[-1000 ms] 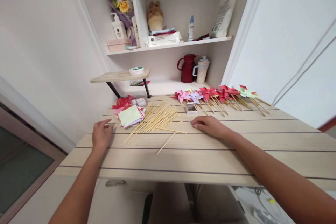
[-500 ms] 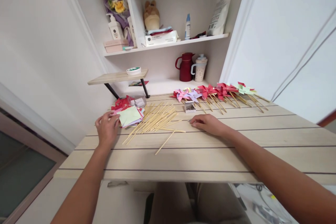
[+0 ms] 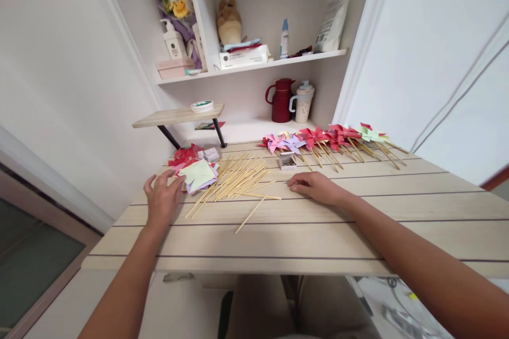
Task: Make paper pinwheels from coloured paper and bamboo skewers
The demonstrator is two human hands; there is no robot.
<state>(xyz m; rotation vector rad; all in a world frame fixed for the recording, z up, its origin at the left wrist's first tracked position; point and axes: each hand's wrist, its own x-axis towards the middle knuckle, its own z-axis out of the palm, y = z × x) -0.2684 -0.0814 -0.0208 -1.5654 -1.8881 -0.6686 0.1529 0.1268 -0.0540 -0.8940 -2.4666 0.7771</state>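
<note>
My left hand (image 3: 162, 196) is at the left edge of a stack of coloured paper (image 3: 199, 174), pale green on top. Its fingers are apart, and the thumb and forefinger touch the edge of the stack. My right hand (image 3: 312, 186) rests on the table, fingers curled and pressed together; something tiny seems to show at the tips, too small to name. Between the hands lies a spread pile of thin wooden sticks (image 3: 240, 177), and one stick (image 3: 250, 215) lies apart in front. Just behind my right hand stands a small open box (image 3: 287, 162) of small dark pieces.
Finished paper pinwheels (image 3: 338, 137) on sticks line the back right of the table (image 3: 278, 243). Behind the paper are red paper pieces (image 3: 185, 156) and a clear packet (image 3: 210, 154). A raised wooden stand (image 3: 175, 116) is at back left; a red jug (image 3: 282, 100) and a cup (image 3: 303, 103) stand behind.
My left hand has shifted slightly right, and its fingers have spread more over the paper's edge. The top pale green sheet has moved a little. My right hand has stayed still.
</note>
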